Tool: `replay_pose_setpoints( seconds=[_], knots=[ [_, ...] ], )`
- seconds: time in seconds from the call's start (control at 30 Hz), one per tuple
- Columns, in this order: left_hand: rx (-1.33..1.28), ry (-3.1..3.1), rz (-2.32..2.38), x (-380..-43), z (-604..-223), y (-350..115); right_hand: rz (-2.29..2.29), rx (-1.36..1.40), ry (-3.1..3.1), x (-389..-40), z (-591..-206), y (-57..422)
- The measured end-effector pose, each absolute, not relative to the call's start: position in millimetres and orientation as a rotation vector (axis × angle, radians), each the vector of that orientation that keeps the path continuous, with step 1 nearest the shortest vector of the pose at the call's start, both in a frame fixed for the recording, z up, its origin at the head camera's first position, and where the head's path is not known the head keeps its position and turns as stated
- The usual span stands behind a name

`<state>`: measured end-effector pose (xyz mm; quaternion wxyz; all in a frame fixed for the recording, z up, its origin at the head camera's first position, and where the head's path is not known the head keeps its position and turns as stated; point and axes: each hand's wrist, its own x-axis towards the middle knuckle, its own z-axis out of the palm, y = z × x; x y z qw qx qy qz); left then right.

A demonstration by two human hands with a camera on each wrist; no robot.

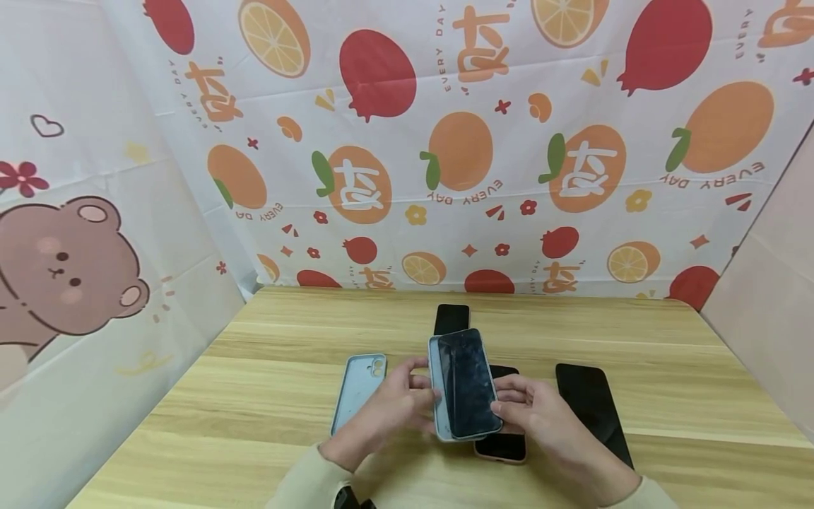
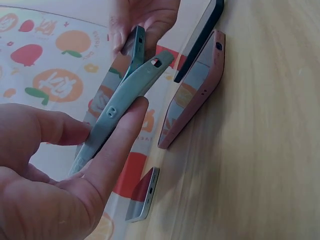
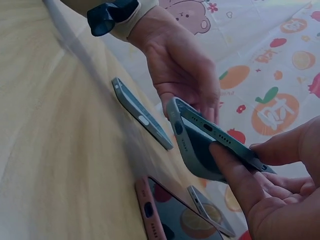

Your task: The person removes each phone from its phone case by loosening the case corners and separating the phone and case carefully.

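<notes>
In the head view my left hand (image 1: 400,399) grips the left side of a light blue phone case (image 1: 441,422), thumb on one side and fingers on the other. My right hand (image 1: 537,410) pinches the right edge of a dark-screened phone (image 1: 472,385) between thumb and fingers. The phone lies askew over the case. Seen from the left wrist, the case (image 2: 112,107) and phone (image 2: 136,47) meet at an angle. A gap shows between the phone's bottom edge (image 3: 215,131) and the case wall (image 3: 181,135) in the right wrist view. Both are held above the table.
Left of the hands lies another light blue phone case (image 1: 357,389). Beneath the held phone is a phone in a pink case (image 1: 502,448). A large black phone (image 1: 593,406) lies at the right, a smaller phone (image 1: 452,318) behind. Patterned cloth (image 1: 407,233) hangs beyond the wooden table (image 1: 254,403).
</notes>
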<state>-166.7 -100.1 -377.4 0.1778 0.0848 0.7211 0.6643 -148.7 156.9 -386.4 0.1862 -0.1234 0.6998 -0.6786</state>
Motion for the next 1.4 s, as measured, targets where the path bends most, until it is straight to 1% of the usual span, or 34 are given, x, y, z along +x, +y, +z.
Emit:
replay_pose_setpoints(
  seconds=[0.2, 0.43, 0.63, 0.9, 1.4],
  knots=[
    [0.208, 2.097, 1.856, -170.1, -377.8, -109.9, -1.895, -0.268, 2.057, -153.2, -383.2, 164.7],
    [0.233, 2.155, 1.799, -171.6, -379.7, -122.6, -1.919, -0.185, 2.079, -161.4, -377.2, 175.5],
    [0.254, 2.186, 1.736, -172.8, -381.3, -130.7, -1.953, -0.127, 2.070, -176.7, -376.8, 183.9],
    [0.238, 2.142, 1.724, -172.8, -386.6, -135.2, -1.983, -0.129, 2.058, -200.3, -383.3, 190.9],
    [0.188, 2.300, 1.576, -167.8, -390.7, -136.1, -2.015, -0.013, 2.052, -243.4, -394.6, 188.4]
  ],
)
